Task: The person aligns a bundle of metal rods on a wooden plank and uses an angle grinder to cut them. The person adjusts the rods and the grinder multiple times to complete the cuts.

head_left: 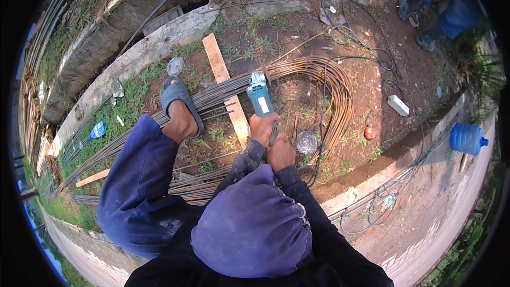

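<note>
Grinder (259, 99): on the steel rods (342, 95), its disc (266, 76) at the bundle where the loop begins. Both hands closed around it: left hand (263, 127) on the body, right hand (281, 154) on the rear.

Progress (judged): cutting appears under way. A few rod ends stop short, left of the grinder; most of the bundle seems to run on into the uncut loop at its right, so much is probably left. Whether the rods at the disc are severed: cannot tell.

Count, outward from the grinder: 1 grinder; 1 disc; rods too many to count; 1 long plank (239, 122) to its left, beneath the bundle; 2 round clear lids (lids, presumably), one below right (306, 142), one upper left (175, 65); 1 white block (397, 105) and 1 blue jug (467, 139), far right.
</note>
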A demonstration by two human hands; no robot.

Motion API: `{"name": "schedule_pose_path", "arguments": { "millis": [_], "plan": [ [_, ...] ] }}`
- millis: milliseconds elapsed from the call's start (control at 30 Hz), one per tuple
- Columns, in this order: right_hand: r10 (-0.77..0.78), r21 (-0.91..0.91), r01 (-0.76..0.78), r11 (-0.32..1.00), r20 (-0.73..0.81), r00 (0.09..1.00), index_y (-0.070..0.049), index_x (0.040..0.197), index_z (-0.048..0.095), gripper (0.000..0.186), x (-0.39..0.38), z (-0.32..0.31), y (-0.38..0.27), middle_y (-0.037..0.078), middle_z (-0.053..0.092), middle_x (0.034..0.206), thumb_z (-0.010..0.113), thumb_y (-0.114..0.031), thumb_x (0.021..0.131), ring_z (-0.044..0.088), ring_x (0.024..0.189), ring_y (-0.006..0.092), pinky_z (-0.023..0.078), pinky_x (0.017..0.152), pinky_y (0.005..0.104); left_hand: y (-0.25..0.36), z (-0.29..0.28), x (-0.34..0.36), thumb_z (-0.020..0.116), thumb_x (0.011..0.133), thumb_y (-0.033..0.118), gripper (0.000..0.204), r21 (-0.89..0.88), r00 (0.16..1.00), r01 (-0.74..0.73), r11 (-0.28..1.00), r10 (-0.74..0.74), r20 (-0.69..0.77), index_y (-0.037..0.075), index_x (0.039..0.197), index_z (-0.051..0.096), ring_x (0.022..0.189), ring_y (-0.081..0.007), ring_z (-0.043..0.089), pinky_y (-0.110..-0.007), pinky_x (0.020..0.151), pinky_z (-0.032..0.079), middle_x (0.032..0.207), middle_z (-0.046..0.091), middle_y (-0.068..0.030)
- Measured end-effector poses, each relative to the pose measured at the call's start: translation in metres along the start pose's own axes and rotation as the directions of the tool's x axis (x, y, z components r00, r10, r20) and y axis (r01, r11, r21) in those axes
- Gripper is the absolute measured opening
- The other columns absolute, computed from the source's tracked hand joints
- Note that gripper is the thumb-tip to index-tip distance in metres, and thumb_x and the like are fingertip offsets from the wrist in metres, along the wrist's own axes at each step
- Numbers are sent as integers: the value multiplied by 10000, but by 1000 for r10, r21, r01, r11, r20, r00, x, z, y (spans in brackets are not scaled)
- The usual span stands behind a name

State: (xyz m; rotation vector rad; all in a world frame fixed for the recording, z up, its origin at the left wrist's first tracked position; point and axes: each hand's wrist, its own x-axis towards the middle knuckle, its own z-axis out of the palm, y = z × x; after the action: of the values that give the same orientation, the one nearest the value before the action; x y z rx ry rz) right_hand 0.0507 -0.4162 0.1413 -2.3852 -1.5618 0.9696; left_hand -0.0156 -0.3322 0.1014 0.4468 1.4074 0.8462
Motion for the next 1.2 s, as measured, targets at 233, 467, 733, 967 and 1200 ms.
{"name": "schedule_pose_path", "arguments": {
  "millis": [233, 467, 733, 967, 1200],
  "plan": [
    [2, 27, -1, 1000, -24, 1000, 49, 984, 566, 454, 6, 3, -6, 319, 684, 851, 726, -352, 843, 686, 828, 481, 537, 744, 563, 10, -2, 5, 711, 752, 65, 109, 38, 999, -43, 998, 44, -18, 13, 821, 646, 598, -149, 583, -332, 553, 446, 718, 616, -30],
    [20, 38, -17, 999, -59, 998, 47, 974, 543, 465, 10, 0, 1, 324, 681, 849, 716, -366, 848, 683, 825, 487, 538, 746, 567, 2, 8, 11, 713, 754, 67, 122, 17, 999, -28, 999, 28, 22, 11, 841, 649, 610, -161, 589, -345, 571, 463, 729, 622, -39],
    [38, 0, -38, 999, -18, 999, 53, 1048, 451, 544, -7, 0, 8, 328, 674, 811, 718, -368, 830, 678, 781, 496, 534, 712, 577, -13, 1, -11, 747, 753, 100, 192, -8, 993, -116, 993, 116, -9, 10, 898, 661, 705, -150, 604, -337, 639, 475, 827, 655, -42],
    [56, 37, -57, 998, 39, 998, 48, 1042, 440, 541, -36, 2, 32, 318, 668, 782, 736, -342, 812, 668, 756, 505, 527, 691, 589, -25, 0, -44, 772, 729, 121, 232, 82, 994, -94, 992, 98, -55, 16, 913, 677, 735, -139, 621, -328, 676, 491, 835, 676, -27],
    [43, 3, -44, 999, 98, 994, 32, 1096, 447, 583, -38, 13, 45, 316, 676, 803, 718, -415, 839, 674, 787, 504, 531, 714, 587, -41, -2, -37, 781, 723, 162, 236, 159, 986, -124, 979, 140, -94, 5, 870, 684, 700, -158, 635, -351, 653, 501, 786, 684, -49]
  ]
}}
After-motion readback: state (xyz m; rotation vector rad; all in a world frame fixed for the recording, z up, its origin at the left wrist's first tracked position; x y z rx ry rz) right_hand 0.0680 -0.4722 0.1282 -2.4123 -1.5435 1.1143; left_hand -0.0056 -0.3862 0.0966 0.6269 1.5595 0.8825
